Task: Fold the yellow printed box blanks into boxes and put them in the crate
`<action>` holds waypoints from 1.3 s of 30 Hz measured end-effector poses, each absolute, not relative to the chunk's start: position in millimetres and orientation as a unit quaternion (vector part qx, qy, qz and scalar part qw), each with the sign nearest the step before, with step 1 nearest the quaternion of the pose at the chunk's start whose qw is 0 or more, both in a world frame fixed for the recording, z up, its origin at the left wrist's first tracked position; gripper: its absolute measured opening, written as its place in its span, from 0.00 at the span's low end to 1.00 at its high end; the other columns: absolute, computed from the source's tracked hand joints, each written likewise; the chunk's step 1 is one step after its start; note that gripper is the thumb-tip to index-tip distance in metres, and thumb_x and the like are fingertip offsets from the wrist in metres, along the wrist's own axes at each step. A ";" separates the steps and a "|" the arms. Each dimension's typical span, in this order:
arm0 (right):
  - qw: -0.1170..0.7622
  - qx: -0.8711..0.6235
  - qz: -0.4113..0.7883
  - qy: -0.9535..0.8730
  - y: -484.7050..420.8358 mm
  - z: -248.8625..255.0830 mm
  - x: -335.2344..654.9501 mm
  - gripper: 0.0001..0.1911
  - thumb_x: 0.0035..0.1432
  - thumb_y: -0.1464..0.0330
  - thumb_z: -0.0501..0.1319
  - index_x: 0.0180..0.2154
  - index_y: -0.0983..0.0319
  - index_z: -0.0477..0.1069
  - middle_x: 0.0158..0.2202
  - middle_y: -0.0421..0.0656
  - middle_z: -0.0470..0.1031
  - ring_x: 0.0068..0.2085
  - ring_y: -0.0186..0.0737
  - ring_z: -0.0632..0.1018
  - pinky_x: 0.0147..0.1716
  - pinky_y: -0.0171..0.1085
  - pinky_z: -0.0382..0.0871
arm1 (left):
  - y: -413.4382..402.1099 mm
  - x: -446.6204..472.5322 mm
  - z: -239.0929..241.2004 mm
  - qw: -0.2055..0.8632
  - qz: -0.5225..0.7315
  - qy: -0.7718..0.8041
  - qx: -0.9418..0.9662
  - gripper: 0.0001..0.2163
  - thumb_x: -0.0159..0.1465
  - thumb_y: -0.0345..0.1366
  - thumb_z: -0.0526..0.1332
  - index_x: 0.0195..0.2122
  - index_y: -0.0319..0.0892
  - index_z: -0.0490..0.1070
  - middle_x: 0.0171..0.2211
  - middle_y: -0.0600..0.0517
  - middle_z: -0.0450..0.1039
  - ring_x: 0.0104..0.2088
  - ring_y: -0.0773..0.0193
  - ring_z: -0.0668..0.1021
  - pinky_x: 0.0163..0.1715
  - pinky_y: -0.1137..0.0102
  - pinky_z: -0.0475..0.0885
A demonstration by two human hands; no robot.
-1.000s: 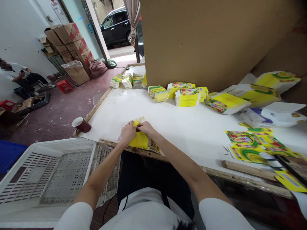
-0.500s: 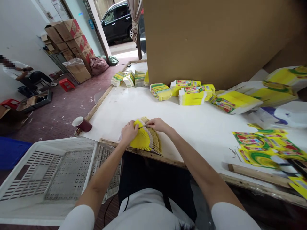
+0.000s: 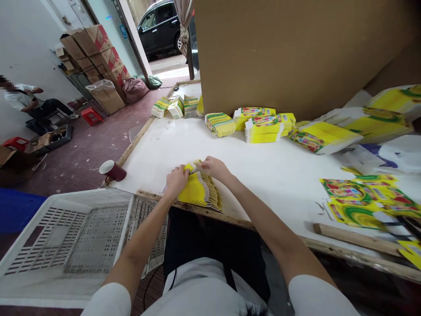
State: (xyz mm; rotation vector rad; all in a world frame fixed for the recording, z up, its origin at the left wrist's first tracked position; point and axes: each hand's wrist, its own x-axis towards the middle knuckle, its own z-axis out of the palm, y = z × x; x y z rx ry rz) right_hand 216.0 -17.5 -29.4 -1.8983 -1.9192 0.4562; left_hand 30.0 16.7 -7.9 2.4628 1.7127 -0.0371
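Observation:
A fanned stack of flat yellow cartons (image 3: 192, 192) lies at the table's front edge, its layered edges spreading toward the right. My left hand (image 3: 177, 180) is closed over the far left end of the stack, and a bit of yellow card (image 3: 188, 168) shows past its fingertips. Close by, at the far side of the stack, my right hand (image 3: 213, 167) has its fingers pinched together. A small pale piece (image 3: 198, 162) shows at those fingertips; its kind is too small to make out.
Bundles of yellow cartons (image 3: 263, 129) line the table's back by a large cardboard panel (image 3: 263, 52). A maroon mug (image 3: 113, 170) stands at the left corner, above a white plastic crate (image 3: 54, 197). Flat printed cartons (image 3: 362, 197) and a wooden strip (image 3: 355, 239) lie right. A person (image 3: 26, 98) sits far left.
My right hand has shifted slightly away from me, off the top of the stack to its far edge. My left hand stays in nearly the same place.

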 end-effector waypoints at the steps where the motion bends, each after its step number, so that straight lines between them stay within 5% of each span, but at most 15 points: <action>1: 0.198 -0.681 0.151 -0.689 -18.0 -30.2 215.0 0.13 0.65 0.71 0.57 0.46 0.59 0.80 0.48 0.50 0.75 0.50 0.44 0.74 0.42 0.36 0.65 | 16.4 30.1 -8.0 0.070 -0.013 0.570 0.819 0.19 0.72 0.47 0.44 0.56 0.45 0.65 0.52 0.43 0.73 0.52 0.49 0.75 0.48 0.58 0.68; 6: 0.179 -0.674 0.132 -0.704 -14.7 -26.8 215.3 0.07 0.61 0.70 0.62 0.39 0.59 0.79 0.45 0.46 0.77 0.47 0.41 0.75 0.43 0.34 0.65 | 14.6 29.8 -8.8 0.067 -0.010 0.564 0.823 0.19 0.72 0.47 0.44 0.56 0.45 0.65 0.53 0.43 0.73 0.53 0.48 0.75 0.48 0.57 0.68; 12: 0.171 -0.702 0.126 -0.680 1.6 -23.4 204.2 0.11 0.58 0.70 0.61 0.41 0.63 0.78 0.40 0.49 0.81 0.41 0.45 0.78 0.39 0.37 0.64 | 12.2 26.7 -9.2 0.063 -0.007 0.548 0.834 0.20 0.71 0.47 0.48 0.58 0.44 0.64 0.54 0.43 0.73 0.54 0.48 0.74 0.49 0.57 0.68; 18: 0.201 -0.748 0.162 -0.612 6.3 -29.2 184.4 0.13 0.58 0.70 0.58 0.32 0.67 0.81 0.33 0.53 0.82 0.37 0.46 0.80 0.36 0.36 0.66 | 11.8 27.2 -8.0 0.064 -0.008 0.546 0.835 0.17 0.72 0.38 0.46 0.58 0.42 0.62 0.54 0.41 0.72 0.53 0.50 0.75 0.49 0.58 0.68; 29: 0.257 -0.725 0.283 -0.572 8.9 -31.7 171.4 0.09 0.52 0.66 0.65 0.28 0.65 0.82 0.22 0.43 0.79 0.27 0.37 0.77 0.27 0.31 0.65 | 14.5 24.6 -8.2 0.078 -0.001 0.544 0.836 0.16 0.72 0.38 0.46 0.57 0.43 0.63 0.53 0.43 0.72 0.52 0.50 0.76 0.48 0.60 0.69; 36: 0.235 -0.711 0.278 -0.601 11.2 -21.1 208.2 0.14 0.49 0.76 0.62 0.37 0.62 0.83 0.38 0.44 0.84 0.41 0.41 0.80 0.39 0.31 0.69 | 10.8 26.2 -5.8 0.094 0.007 0.561 0.822 0.19 0.73 0.45 0.43 0.57 0.45 0.64 0.55 0.44 0.72 0.54 0.52 0.75 0.50 0.60 0.68; 39: 0.204 -0.675 0.323 -0.631 -1.9 -17.3 220.1 0.14 0.50 0.77 0.63 0.38 0.61 0.83 0.39 0.43 0.84 0.40 0.39 0.81 0.40 0.31 0.71 | 14.0 28.1 -4.9 0.104 -0.003 0.570 0.815 0.19 0.72 0.45 0.44 0.56 0.45 0.66 0.54 0.43 0.73 0.55 0.51 0.75 0.50 0.59 0.68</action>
